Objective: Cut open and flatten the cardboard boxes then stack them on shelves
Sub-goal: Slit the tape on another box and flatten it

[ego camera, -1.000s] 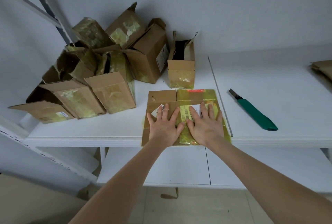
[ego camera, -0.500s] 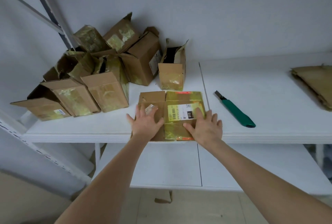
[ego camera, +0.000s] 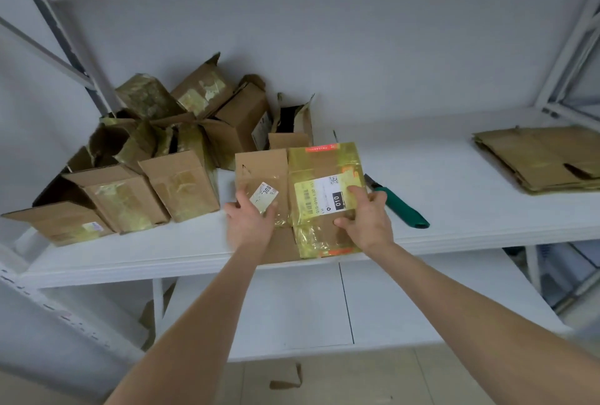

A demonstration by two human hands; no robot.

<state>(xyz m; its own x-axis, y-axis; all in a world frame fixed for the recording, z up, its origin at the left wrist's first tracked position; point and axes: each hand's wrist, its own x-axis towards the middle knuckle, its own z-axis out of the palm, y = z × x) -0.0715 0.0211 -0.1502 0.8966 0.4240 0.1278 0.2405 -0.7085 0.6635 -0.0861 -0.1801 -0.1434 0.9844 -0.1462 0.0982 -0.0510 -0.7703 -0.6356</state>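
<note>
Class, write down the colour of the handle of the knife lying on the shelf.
Green. The knife handle shows best in the head view.

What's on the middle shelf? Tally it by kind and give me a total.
Unflattened cardboard boxes: at least 7, as some overlap
Flattened box with the 010 label: 1
Stack of flattened cardboard: 1, sheets cannot be counted
Green-handled utility knife: 1
Total: at least 10
</note>
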